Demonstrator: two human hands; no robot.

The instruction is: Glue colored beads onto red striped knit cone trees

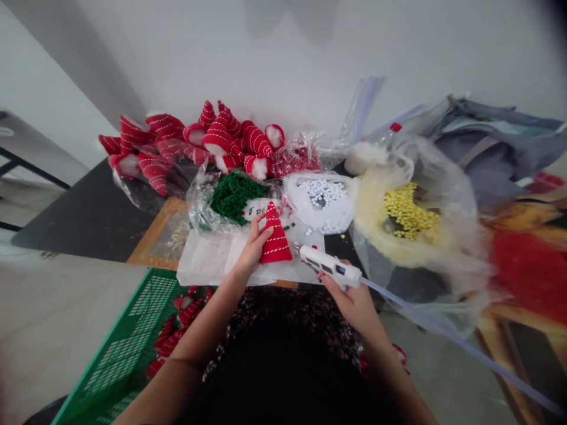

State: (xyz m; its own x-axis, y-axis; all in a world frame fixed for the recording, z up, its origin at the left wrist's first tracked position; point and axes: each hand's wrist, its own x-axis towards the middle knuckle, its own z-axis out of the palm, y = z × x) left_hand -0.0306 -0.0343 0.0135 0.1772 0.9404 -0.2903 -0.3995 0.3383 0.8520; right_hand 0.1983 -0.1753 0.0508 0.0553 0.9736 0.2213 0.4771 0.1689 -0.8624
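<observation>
Holding a red striped cone (276,241) in the left hand (254,249) and a white glue gun (330,264) in the right hand (352,300), at a crowded worktop (82,206).

With the left grip pinching the cone between thumb and fingers, above white paper (206,260) at the middle of the near edge; with the right grip wrapped around the glue gun, nozzle just beside the cone's base, too small to tell if touching. Farther back, from left to right, small green balls (237,195), white balls (325,190) and yellow balls (414,215) on plastic. Toward the back left corner, a heap of stuffed striped cones (218,134). Below the near edge, at left, a green crate (108,348) with more cones inside.
</observation>
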